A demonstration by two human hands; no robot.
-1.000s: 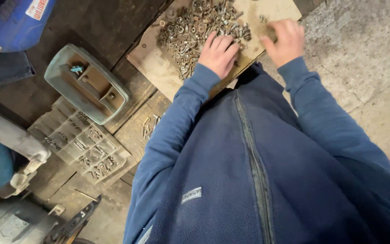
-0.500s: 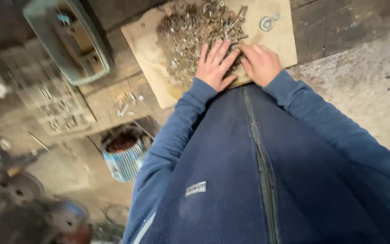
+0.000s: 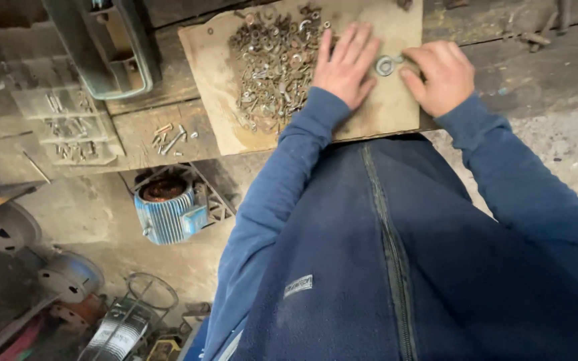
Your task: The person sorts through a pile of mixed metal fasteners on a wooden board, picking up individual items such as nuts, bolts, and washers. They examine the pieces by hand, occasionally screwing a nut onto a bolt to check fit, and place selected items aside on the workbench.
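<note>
A tan board (image 3: pixel 396 107) lies on a wooden bench and carries a heap of small metal nuts, washers and bolts (image 3: pixel 272 60). My left hand (image 3: pixel 344 63) rests flat on the board at the heap's right edge, fingers spread. My right hand (image 3: pixel 439 73) lies beside it, its fingertips touching a large metal eye bolt (image 3: pixel 386 65) that sits between the two hands. Both arms wear blue fleece sleeves.
A green plastic case (image 3: pixel 105 43) and a clear compartment box with small parts (image 3: pixel 65 120) lie on the bench to the left, with loose screws (image 3: pixel 168 137) near them. Below the bench stand a blue electric motor (image 3: pixel 165 210) and other scrap.
The view has swung, bringing the floor and blue motor into sight. My right hand has moved from the board's far edge to the eye bolt; my left hand stays flat by the heap.
</note>
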